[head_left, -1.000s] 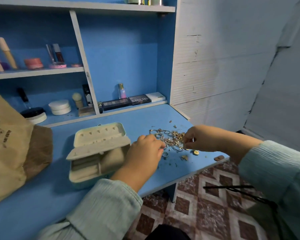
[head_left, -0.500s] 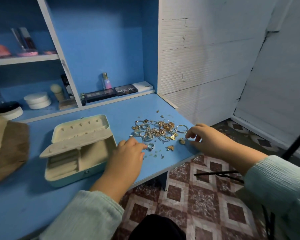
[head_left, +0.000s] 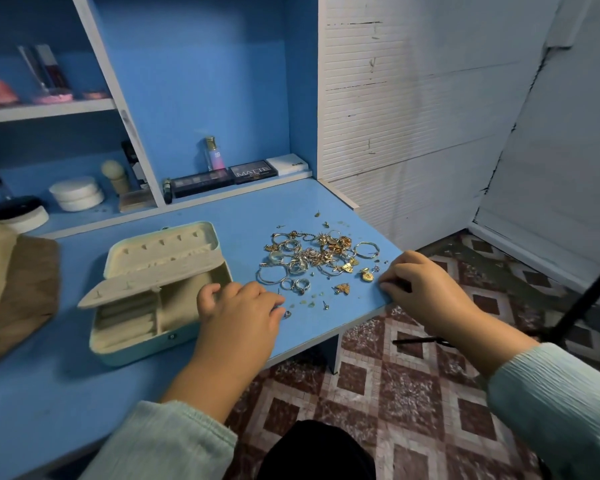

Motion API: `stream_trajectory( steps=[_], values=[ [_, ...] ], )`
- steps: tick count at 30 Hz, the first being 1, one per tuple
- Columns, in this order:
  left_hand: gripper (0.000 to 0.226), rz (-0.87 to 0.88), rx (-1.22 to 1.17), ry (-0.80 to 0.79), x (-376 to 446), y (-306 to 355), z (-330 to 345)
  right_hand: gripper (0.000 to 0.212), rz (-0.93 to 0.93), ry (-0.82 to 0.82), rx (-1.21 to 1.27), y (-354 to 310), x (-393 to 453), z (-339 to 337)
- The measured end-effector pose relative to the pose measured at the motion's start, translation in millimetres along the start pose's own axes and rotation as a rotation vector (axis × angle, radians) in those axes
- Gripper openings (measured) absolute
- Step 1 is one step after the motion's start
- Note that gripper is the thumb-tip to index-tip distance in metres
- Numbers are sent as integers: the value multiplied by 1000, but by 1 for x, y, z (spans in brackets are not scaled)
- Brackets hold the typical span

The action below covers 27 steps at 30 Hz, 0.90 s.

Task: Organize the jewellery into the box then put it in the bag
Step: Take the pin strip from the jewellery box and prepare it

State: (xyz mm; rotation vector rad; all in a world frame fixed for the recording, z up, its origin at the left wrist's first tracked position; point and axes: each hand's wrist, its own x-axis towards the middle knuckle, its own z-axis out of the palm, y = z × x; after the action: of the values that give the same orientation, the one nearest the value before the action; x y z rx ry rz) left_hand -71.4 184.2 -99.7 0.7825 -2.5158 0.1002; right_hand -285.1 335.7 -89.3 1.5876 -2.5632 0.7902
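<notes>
A tangle of gold and silver jewellery (head_left: 314,258), rings, hoops, chains and charms, lies on the blue desk (head_left: 66,386) near its right corner. To its left stands the pale jewellery box (head_left: 153,296) with lid and inner flap open; its compartments look empty. The brown paper bag (head_left: 18,285) lies at the far left. My left hand (head_left: 239,317) rests between box and pile, bent fingertips on the desk beside a small stud (head_left: 287,314). My right hand (head_left: 426,289) rests at the desk's right edge, fingers curled down next to a gold charm (head_left: 367,274); what is under the fingertips is hidden.
Cosmetics fill the shelves behind: a makeup palette (head_left: 253,171), a small bottle (head_left: 213,155), white round pots (head_left: 77,194) and a brush. A white slatted wall (head_left: 413,116) stands right of the desk. A black tripod leg (head_left: 582,303) crosses the tiled floor on the right.
Both hands have drawn back from the jewellery pile toward the desk's near edge, which uncovers it. The view has swung right, so most of the bag has left the frame.
</notes>
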Motion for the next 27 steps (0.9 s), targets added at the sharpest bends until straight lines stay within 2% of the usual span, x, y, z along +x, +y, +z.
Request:
stream_trajectory(
  steps=[3,7,9,13,17,27],
  values=[
    [6,-13,41,-61,0,2,-10,11,7,43,22,-2,-1,4],
    [28,-39,89,-176,1,5,-9,12,22,86,25,-6,-4,8],
    [25,-34,70,-138,0,6,-8,14,27,101,16,-6,-4,9],
    [4,-6,46,-46,1,4,-5,20,43,126,21,-5,-7,9],
    [22,16,34,-32,2,4,-1,22,74,135,41,-2,-8,8],
    [23,-14,59,-4,5,8,1,15,96,153,59,-1,-3,11]
  ],
)
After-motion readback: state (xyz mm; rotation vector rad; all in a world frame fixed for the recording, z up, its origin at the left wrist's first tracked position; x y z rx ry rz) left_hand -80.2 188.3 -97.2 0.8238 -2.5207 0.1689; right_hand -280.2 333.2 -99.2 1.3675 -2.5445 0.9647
